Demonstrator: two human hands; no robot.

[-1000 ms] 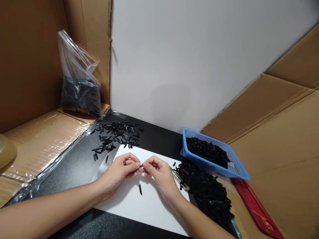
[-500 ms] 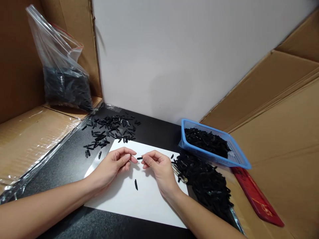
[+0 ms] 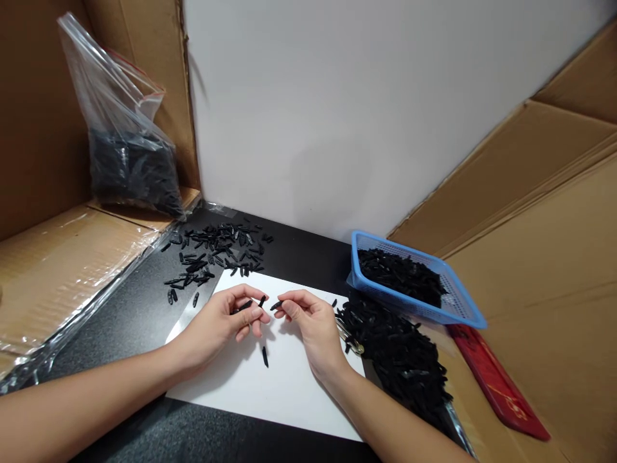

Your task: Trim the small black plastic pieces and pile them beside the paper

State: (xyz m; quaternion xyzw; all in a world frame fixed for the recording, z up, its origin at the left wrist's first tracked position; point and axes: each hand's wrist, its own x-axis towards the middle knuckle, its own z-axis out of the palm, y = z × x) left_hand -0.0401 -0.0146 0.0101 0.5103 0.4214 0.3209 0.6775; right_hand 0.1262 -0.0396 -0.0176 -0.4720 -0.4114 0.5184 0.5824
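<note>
Above the white sheet of paper (image 3: 284, 392), my left hand (image 3: 231, 315) is closed on small black elongated pieces (image 3: 261, 301), one between the fingertips and another lying along the fingers. Just to its right, my right hand (image 3: 308, 321) pinches a similar black piece (image 3: 276, 305) between thumb and forefinger. The two hands are close together but apart. A single black piece (image 3: 265, 357) lies on the paper below them. What exactly these dark, slender pieces are I cannot make out.
Scattered black pieces (image 3: 216, 247) lie behind the paper on the left. A dark heap (image 3: 405, 360) sits right, beside metal tweezers-like handles (image 3: 354, 344), a filled blue basket (image 3: 463, 305) and a red flat object (image 3: 501, 386). A clear bag (image 3: 132, 167) stands at back left.
My left hand has turned slightly, and black pieces now show in its fingers. The piece in my right hand has tilted. The view has shifted a little.
</note>
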